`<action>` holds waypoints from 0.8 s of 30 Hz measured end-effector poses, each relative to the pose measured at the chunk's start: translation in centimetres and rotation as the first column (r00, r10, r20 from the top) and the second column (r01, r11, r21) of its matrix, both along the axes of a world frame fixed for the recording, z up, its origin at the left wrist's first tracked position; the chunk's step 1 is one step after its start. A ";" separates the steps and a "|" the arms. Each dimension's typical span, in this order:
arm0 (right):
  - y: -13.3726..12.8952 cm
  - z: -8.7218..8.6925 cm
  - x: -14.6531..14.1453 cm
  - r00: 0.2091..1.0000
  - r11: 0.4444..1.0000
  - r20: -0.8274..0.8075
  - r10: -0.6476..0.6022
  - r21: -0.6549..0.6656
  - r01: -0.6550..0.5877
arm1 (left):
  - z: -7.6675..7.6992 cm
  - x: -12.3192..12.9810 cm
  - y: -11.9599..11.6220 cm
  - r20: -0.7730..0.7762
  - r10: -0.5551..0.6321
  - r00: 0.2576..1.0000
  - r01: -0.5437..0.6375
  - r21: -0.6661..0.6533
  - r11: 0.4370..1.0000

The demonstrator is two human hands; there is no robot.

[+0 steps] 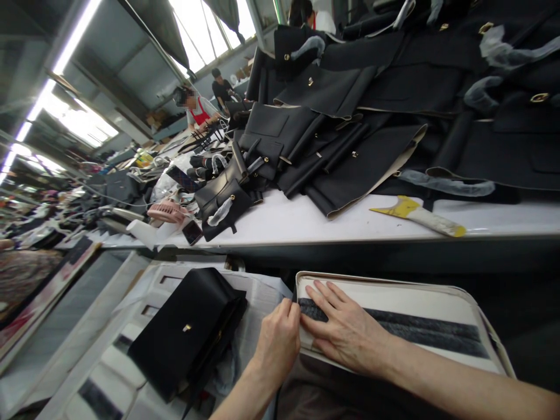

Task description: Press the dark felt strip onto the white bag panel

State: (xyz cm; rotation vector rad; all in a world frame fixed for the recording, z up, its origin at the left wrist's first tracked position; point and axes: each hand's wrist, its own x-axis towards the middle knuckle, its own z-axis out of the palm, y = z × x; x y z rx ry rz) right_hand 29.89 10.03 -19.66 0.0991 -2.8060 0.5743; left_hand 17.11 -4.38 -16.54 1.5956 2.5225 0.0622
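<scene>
A cream-coloured bag piece [420,300] with a raised rim and a dark grey strip [429,329] along its length lies in front of me. My right hand [341,326] rests flat on its left part, fingers spread over the strip's end. Closed at the piece's left edge, my left hand [280,332] pinches it beside the strip; the fingertips are partly hidden. To the left of that hand sits a black leather bag [188,332] with a small gold clasp.
A white-topped table [280,224] runs across ahead, heaped with black leather bag pieces [376,157]. On it lie a yellow-and-white scraper-like tool [417,216], a pink fan [167,211] and a phone [192,231]. Other people [199,111] work farther back.
</scene>
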 end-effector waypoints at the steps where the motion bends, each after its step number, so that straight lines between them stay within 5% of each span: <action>1: 0.0 0.0 0.0 1.000 1.000 -0.002 -0.001 -0.001 0.001 | 0.0 0.0 -0.1 0.021 0.009 1.000 -0.009 0.029 1.000; 6: 0.0 -0.2 0.0 1.000 1.000 -0.009 0.000 -0.008 0.000 | 0.1 -0.9 0.1 0.211 0.077 0.974 -0.116 0.180 0.977; 9: 0.1 -0.3 -0.1 1.000 1.000 -0.008 0.004 -0.023 -0.004 | -0.1 -2.2 0.5 0.431 0.175 0.885 -0.296 0.232 0.927; 14: 0.4 0.1 0.3 1.000 1.000 0.000 0.011 -0.011 -0.011 | -1.1 -4.1 1.2 0.883 0.315 0.348 -0.562 -0.073 0.824; 17: 0.6 0.2 0.3 0.998 0.997 -0.069 0.007 0.077 -0.002 | -2.1 -4.7 0.8 0.934 0.305 0.186 -0.565 -0.152 0.811; 21: 0.9 -1.6 -1.1 0.897 0.919 -0.440 0.031 0.366 0.148 | -3.9 -5.7 0.2 0.934 0.349 0.071 -0.547 -0.256 0.797; 24: 1.2 -3.3 -2.5 0.820 0.859 -0.569 0.065 0.450 0.245 | -4.9 -7.1 0.7 0.893 0.398 0.211 -0.474 -0.263 0.840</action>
